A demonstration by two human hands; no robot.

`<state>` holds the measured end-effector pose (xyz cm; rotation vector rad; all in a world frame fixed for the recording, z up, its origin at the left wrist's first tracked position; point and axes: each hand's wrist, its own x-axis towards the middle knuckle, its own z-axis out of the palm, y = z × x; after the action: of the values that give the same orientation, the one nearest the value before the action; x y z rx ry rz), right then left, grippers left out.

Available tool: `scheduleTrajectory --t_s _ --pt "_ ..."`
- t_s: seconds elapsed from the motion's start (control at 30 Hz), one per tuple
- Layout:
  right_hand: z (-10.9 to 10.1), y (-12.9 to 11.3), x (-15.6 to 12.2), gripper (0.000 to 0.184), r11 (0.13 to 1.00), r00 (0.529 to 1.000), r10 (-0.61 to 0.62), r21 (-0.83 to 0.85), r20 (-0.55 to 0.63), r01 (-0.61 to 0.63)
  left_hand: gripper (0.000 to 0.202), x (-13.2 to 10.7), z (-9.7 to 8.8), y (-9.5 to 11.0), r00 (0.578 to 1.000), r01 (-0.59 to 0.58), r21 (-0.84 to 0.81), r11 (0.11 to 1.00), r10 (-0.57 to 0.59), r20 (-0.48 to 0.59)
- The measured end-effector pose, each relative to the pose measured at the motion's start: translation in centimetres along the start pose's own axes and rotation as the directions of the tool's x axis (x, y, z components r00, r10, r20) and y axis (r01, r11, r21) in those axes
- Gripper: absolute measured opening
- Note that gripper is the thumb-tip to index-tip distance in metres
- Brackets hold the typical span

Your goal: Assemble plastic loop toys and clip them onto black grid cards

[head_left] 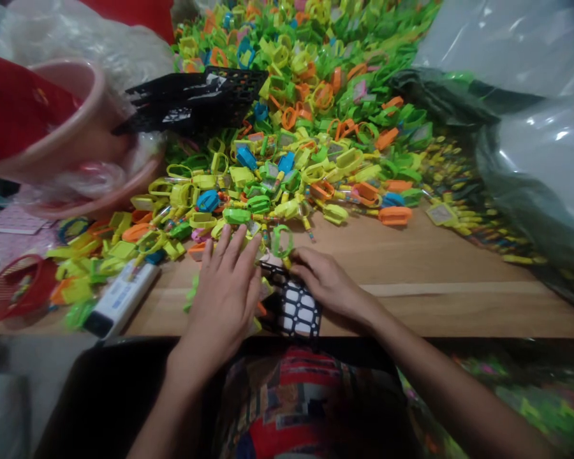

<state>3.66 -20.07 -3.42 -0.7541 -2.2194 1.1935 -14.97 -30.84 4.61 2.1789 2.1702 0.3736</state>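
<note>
My left hand (227, 290) is stretched out flat, fingers reaching to the near edge of a heap of plastic watch-like toys (258, 204) in yellow, green, orange and blue. My right hand (328, 277) has its thumb and fingers pinched at a green loop-shaped plastic toy watch (282, 241) with a yellow end. Between my hands lies a black grid basket (299, 309), pale in its openings, close to the table's front edge. A few coloured pieces are partly hidden beneath my left palm.
Pink tubs (76, 140) and a black perforated basket (196, 95) stand left. A small red basket (16, 290) and a white box-shaped device (122, 299) are near the front. At right, a dark bag (502, 172) lies beside yellow sticks (483, 223) on the wooden table (435, 287).
</note>
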Motion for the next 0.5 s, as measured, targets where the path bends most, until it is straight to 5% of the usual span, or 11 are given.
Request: scheduleTrajectory --t_s 0.2,0.5 --pt "2.1 0.7 1.1 0.035 0.987 0.990 -0.124 0.112 0.073 0.116 0.051 0.0 0.1 -0.1 1.000 -0.022 0.006 1.000 0.022 -0.012" --pt "2.4 1.0 2.3 0.033 0.974 0.974 -0.213 0.096 0.074 0.205 0.052 -0.1 0.1 -0.4 0.999 -0.045 -0.002 0.999 0.045 -0.013"
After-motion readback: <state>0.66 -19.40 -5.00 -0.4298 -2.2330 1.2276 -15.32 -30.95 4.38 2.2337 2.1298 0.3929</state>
